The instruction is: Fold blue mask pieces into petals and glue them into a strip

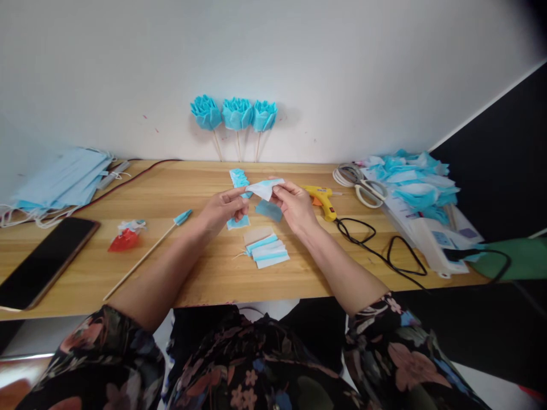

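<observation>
Over the middle of a wooden table, my left hand and my right hand both pinch a small white and blue piece of mask fabric between them. Under the hands lie a stack of cut fabric pieces, a loose blue piece and a strip of blue pieces. A wooden stick with a blue tip lies to the left of my left hand.
Three blue fabric flowers on sticks lean on the wall. A yellow glue gun with a black cord, scissors and a pile of blue scraps lie right. A phone, face masks and a red scrap lie left.
</observation>
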Available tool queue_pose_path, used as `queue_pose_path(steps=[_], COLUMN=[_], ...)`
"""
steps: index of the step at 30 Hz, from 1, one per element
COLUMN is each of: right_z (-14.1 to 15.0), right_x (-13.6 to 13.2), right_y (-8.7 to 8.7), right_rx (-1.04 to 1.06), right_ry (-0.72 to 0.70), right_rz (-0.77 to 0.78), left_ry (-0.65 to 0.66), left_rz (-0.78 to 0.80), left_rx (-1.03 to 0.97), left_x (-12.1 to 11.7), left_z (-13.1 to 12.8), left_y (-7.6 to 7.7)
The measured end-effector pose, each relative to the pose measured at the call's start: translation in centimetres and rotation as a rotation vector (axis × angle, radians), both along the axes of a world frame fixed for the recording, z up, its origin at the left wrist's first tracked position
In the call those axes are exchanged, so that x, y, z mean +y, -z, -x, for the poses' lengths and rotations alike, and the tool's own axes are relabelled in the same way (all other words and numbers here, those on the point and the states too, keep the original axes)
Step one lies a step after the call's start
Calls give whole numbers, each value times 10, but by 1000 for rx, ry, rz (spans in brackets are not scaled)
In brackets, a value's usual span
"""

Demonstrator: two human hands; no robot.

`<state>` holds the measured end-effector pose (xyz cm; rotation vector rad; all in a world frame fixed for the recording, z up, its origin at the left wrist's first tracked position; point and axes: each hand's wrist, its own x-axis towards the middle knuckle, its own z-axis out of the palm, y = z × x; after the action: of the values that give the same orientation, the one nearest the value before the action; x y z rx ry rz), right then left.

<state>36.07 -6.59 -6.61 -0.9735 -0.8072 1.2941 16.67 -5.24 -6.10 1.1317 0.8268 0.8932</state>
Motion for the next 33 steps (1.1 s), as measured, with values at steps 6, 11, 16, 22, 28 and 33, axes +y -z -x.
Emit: queue_pose_path(steps=[6, 11, 16, 22, 28, 33], right_z=[2, 4, 2, 1, 7, 8], right_x=[-1, -1, 0, -1, -8, -11], right_y=[1, 2, 3, 4, 2, 2], right_rx=[-27, -32, -36, -57, -129, -206], right_ry=[33, 38, 25, -5, -96, -196], right_rz=[4, 9, -20, 13, 5, -5], left_ry=[-22, -18, -62, -230, -282, -271], left_rz=[38, 78, 70, -117, -487, -423], left_rx=[-24, -69, -103, -14, 279, 273], left_x=[0, -3, 1, 5, 2, 3], left_z=[-2, -3, 2, 6, 2, 2], left_y=[-1, -3, -4, -5, -5, 3])
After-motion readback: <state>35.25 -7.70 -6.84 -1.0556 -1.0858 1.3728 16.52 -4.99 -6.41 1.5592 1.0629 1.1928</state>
